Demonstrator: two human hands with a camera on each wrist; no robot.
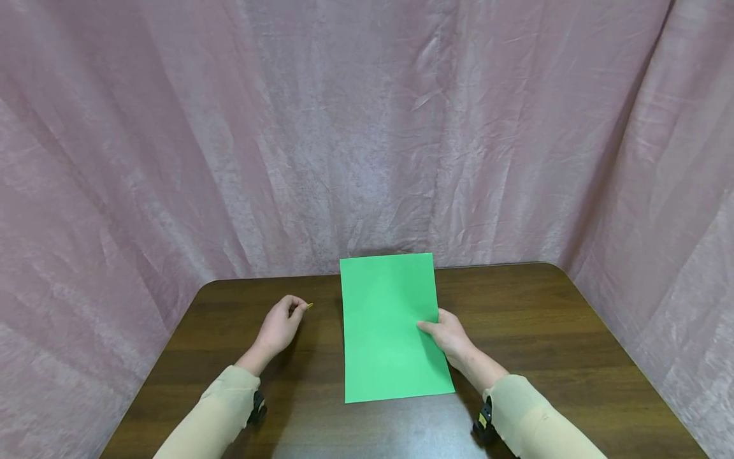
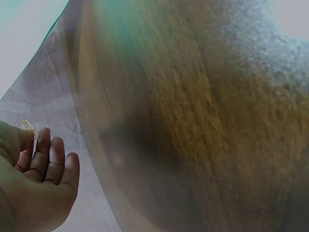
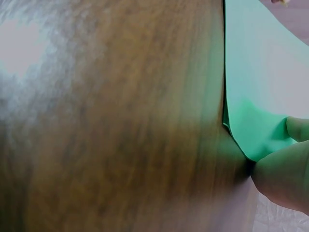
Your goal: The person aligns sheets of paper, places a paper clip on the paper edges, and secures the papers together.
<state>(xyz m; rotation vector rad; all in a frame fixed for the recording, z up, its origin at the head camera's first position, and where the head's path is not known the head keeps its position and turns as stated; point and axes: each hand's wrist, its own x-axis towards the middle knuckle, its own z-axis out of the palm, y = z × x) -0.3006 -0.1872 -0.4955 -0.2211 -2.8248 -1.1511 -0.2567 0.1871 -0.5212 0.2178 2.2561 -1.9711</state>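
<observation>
My left hand [image 1: 281, 326] is raised over the left half of the table and pinches a small yellow paper clip [image 1: 309, 305] between thumb and forefinger. In the left wrist view the wire loop of the paper clip [image 2: 28, 124] sticks out past the fingertips, and the other fingers are bent. A green sheet of paper [image 1: 385, 338] is held up at its right edge by my right hand [image 1: 452, 338], thumb on the front and fingers behind, hidden by the sheet. The right wrist view shows the green paper [image 3: 246, 96] bowing near the thumb. The paper clip is left of the sheet, apart from it.
Below both hands lies a dark brown wooden table [image 1: 516, 319] with rounded far corners. Pink velvety curtains [image 1: 355, 127] hang behind it and along both sides. Each wrist carries a black strapped device [image 1: 484, 421] by the pale sleeve.
</observation>
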